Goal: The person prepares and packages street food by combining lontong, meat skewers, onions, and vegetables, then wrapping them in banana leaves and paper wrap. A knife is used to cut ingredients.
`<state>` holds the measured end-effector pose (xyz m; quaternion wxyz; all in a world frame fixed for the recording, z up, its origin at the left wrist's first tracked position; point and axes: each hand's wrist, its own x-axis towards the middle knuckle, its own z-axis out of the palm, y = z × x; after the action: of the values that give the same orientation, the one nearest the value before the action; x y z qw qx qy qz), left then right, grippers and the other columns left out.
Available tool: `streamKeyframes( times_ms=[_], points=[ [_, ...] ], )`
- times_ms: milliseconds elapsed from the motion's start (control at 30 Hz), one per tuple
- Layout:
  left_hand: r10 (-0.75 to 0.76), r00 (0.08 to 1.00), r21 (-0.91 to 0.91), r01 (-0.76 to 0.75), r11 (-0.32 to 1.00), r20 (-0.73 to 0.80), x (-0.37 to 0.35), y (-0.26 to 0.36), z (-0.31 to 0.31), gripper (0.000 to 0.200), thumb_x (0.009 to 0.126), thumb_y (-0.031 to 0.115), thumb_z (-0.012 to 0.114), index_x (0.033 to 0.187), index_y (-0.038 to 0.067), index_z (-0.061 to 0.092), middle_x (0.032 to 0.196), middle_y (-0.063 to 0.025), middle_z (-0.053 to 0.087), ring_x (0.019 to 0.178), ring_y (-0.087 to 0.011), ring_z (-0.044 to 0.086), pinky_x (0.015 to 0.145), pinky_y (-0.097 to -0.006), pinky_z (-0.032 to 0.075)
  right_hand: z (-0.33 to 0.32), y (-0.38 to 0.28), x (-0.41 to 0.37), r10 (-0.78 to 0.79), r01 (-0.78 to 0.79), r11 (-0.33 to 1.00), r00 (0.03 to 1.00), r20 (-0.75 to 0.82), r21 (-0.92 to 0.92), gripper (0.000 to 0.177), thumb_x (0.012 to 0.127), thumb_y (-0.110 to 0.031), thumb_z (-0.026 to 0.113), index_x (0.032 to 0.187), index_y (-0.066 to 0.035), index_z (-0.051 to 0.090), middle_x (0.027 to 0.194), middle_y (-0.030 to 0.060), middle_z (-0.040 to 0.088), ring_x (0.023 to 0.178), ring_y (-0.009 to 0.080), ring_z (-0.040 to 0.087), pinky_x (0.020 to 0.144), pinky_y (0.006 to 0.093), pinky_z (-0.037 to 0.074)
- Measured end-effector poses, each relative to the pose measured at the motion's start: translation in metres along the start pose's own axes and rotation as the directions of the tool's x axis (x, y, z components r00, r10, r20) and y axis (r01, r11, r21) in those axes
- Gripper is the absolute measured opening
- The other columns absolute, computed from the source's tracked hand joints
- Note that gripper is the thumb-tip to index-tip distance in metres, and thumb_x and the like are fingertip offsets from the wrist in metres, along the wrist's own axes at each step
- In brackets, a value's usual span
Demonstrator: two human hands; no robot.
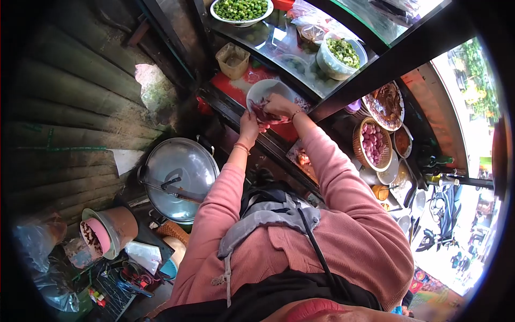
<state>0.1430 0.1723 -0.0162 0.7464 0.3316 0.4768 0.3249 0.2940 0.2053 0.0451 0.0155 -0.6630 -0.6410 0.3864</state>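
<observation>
My left hand (249, 130) is at the near left side of a white bowl (260, 90), its fingers curled around the near side of a purplish-red mass (259, 110). My right hand (280, 105) reaches over the bowl from the right, with fingers closed at the same mass. What the mass is, and exactly what lies inside the right fingers, I cannot make out. Under the bowl is a red work surface (224, 81) with small pale and reddish bits scattered on it.
Chopped green vegetables fill a white bowl (242, 21) and a clear tub (323, 56) on the glass shelf. A square plastic container (233, 60) stands left. At right is a basket (358, 147) of shallots. A large lidded pot (179, 161) sits lower left; a dark post (354, 83) slants across.
</observation>
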Motion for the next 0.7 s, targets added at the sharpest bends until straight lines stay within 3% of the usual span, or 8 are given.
streamKeyframes(
  times_ms=[133, 233, 400, 467, 533, 600, 667, 700],
  points=[
    [0.08, 0.997, 0.103, -0.079, 0.992, -0.003, -0.001, 0.003, 0.001, 0.026, 0.102, 0.021, 0.027, 0.112, 0.004, 0.043, 0.079, -0.0115, 0.065, 0.054, -0.0154, 0.063, 0.041, -0.0232, 0.048, -0.028, -0.022, -0.023, 0.145, -0.181, 0.753, 0.983, -0.109, -0.633, 0.028, 0.075, -0.019, 0.059, 0.094, -0.004, 0.07, 0.099, 0.0201, 0.067, 0.089, 0.0341, 0.066, 0.078, 0.0438, 0.051],
    [-0.016, 1.0, 0.148, 0.012, 0.989, 0.023, -0.001, 0.013, -0.002, 0.027, 0.101, 0.028, 0.031, 0.114, 0.007, 0.042, 0.078, -0.0091, 0.064, 0.05, -0.0137, 0.061, 0.038, -0.0217, 0.045, -0.027, -0.009, -0.016, 0.019, -0.201, 0.945, 0.82, -0.572, -0.257, 0.019, 0.076, -0.017, 0.06, 0.087, -0.005, 0.07, 0.1, 0.0158, 0.066, 0.097, 0.0297, 0.063, 0.076, 0.0434, 0.051],
    [0.0, 0.998, 0.083, 0.006, 0.997, -0.061, -0.044, 0.013, -0.006, 0.046, 0.099, 0.036, 0.04, 0.135, 0.008, 0.03, 0.067, -0.0028, 0.057, 0.047, -0.0114, 0.056, 0.034, -0.0215, 0.039, -0.016, -0.07, -0.026, -0.467, 0.138, 0.791, 0.765, -0.443, -0.596, 0.024, 0.077, -0.015, 0.058, 0.099, -0.01, 0.066, 0.115, 0.0138, 0.057, 0.114, 0.0261, 0.052, 0.082, 0.0438, 0.048],
    [0.204, 0.979, 0.161, -0.202, 0.966, 0.002, -0.091, 0.019, -0.017, 0.047, 0.097, 0.028, 0.045, 0.136, 0.004, 0.036, 0.068, -0.0026, 0.06, 0.047, -0.0092, 0.053, 0.04, -0.021, 0.04, 0.012, -0.069, 0.011, -0.817, 0.539, 0.575, 0.352, -0.456, -0.615, 0.033, 0.077, -0.022, 0.061, 0.109, -0.013, 0.062, 0.114, 0.0114, 0.057, 0.107, 0.0258, 0.054, 0.083, 0.0438, 0.046],
    [0.242, 0.962, 0.163, -0.221, 0.962, -0.126, -0.109, -0.037, -0.05, 0.035, 0.095, 0.016, 0.046, 0.128, 0.003, 0.046, 0.074, -0.0023, 0.06, 0.053, -0.0094, 0.055, 0.044, -0.0223, 0.045, 0.026, -0.067, 0.035, -0.905, 0.42, 0.417, 0.278, -0.323, -0.806, 0.039, 0.076, -0.03, 0.065, 0.112, -0.015, 0.061, 0.114, 0.0076, 0.058, 0.106, 0.0256, 0.054, 0.084, 0.0414, 0.045],
    [0.096, 0.995, 0.317, -0.08, 0.945, -0.036, -0.179, -0.027, -0.075, 0.03, 0.095, 0.024, 0.047, 0.118, 0.006, 0.052, 0.081, -0.0003, 0.061, 0.062, -0.0084, 0.058, 0.045, -0.022, 0.042, 0.03, -0.077, 0.038, -0.829, 0.495, 0.522, 0.484, -0.278, -0.695, 0.042, 0.074, -0.04, 0.067, 0.112, -0.021, 0.063, 0.12, 0.0046, 0.057, 0.111, 0.0257, 0.052, 0.087, 0.042, 0.042],
    [-0.139, 0.989, 0.384, 0.151, 0.911, -0.059, -0.225, -0.043, -0.109, 0.035, 0.095, 0.034, 0.047, 0.12, 0.01, 0.051, 0.085, -0.0006, 0.063, 0.066, -0.0077, 0.059, 0.049, -0.0217, 0.041, 0.041, -0.104, 0.045, -0.807, 0.356, 0.572, 0.408, -0.428, -0.739, 0.04, 0.071, -0.049, 0.069, 0.096, -0.017, 0.068, 0.119, 0.0082, 0.057, 0.109, 0.0267, 0.053, 0.085, 0.0479, 0.042],
    [-0.146, 0.976, 0.318, 0.191, 0.929, -0.16, -0.252, -0.038, -0.127, 0.038, 0.094, 0.039, 0.046, 0.12, 0.012, 0.052, 0.087, -0.001, 0.064, 0.066, -0.0076, 0.06, 0.051, -0.022, 0.042, 0.022, -0.142, 0.023, -0.692, 0.367, 0.6, 0.683, -0.231, -0.711, 0.038, 0.074, -0.049, 0.067, 0.088, -0.014, 0.068, 0.109, 0.0099, 0.062, 0.103, 0.027, 0.058, 0.081, 0.0494, 0.044]
  ],
)
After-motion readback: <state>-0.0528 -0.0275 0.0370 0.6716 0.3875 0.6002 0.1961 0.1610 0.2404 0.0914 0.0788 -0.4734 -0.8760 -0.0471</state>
